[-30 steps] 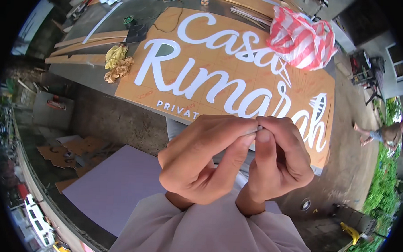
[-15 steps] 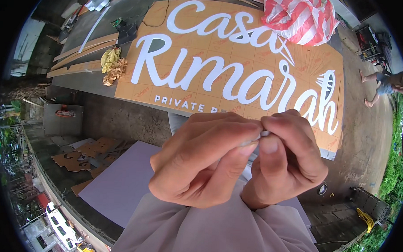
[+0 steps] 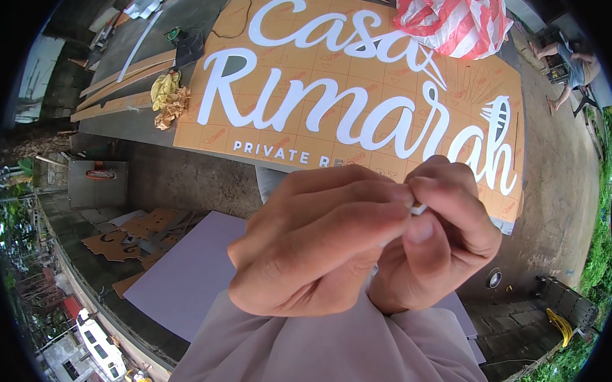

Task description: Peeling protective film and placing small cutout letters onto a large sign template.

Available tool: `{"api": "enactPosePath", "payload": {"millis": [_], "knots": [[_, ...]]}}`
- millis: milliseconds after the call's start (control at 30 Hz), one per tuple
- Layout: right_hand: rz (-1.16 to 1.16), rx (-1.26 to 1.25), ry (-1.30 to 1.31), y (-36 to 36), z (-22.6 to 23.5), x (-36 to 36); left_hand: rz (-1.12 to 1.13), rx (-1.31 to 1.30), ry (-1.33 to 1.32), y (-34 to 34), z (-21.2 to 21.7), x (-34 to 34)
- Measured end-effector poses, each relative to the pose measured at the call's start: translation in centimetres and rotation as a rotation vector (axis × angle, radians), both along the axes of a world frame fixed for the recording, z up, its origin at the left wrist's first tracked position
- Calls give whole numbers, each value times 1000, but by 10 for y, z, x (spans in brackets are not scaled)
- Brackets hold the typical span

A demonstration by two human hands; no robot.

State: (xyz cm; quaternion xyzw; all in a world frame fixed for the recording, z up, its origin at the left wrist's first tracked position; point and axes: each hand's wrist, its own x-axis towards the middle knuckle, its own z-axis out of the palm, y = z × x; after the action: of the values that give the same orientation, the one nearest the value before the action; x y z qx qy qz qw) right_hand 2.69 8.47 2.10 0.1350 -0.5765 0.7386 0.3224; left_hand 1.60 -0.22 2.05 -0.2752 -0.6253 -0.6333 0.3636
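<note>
Close in front of me, a small white piece (image 3: pixel 418 209) shows between my fingertips. My right hand (image 3: pixel 453 230) pinches it between thumb and bent index finger. My left hand (image 3: pixel 311 242) is closed against it from the other side, its fingertips meeting the right ones and its thumb hidden behind the fingers. Most of the piece is covered, so its shape cannot be told. Beyond my hands lies a brown paper-covered board (image 3: pixel 485 83) bearing large white cut-out letters (image 3: pixel 292 99). My hands hide part of its near edge.
A red-and-white striped plastic bag (image 3: pixel 453 24) covers the board's far right. Crumpled paper (image 3: pixel 169 102) and wooden strips (image 3: pixel 124 83) lie left. On the ground are a pale sheet (image 3: pixel 181 277) and cardboard scraps (image 3: pixel 143 229). Another person (image 3: pixel 581 69) sits at far right; yellow cord (image 3: pixel 559 328) lies lower right.
My joined fingertips have shifted slightly right. The left fingers have rolled forward over the thumb, which was visible before. At far right, the other person appears higher in view.
</note>
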Motion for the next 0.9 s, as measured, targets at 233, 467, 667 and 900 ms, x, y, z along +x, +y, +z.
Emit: {"api": "enactPosePath", "payload": {"millis": [233,467,667,900], "knots": [[188,-227,-82,-6,-7,6,28,25,20,3,-3,0],[328,-500,-19,-13,-12,6,-1,64,36,4,-6,-1],[322,-496,-8,-13,-13,7,-83,19,75,-4,-8,-5],[271,-464,-51,-13,-10,10,-98,192,36,-2,-8,-3]]}}
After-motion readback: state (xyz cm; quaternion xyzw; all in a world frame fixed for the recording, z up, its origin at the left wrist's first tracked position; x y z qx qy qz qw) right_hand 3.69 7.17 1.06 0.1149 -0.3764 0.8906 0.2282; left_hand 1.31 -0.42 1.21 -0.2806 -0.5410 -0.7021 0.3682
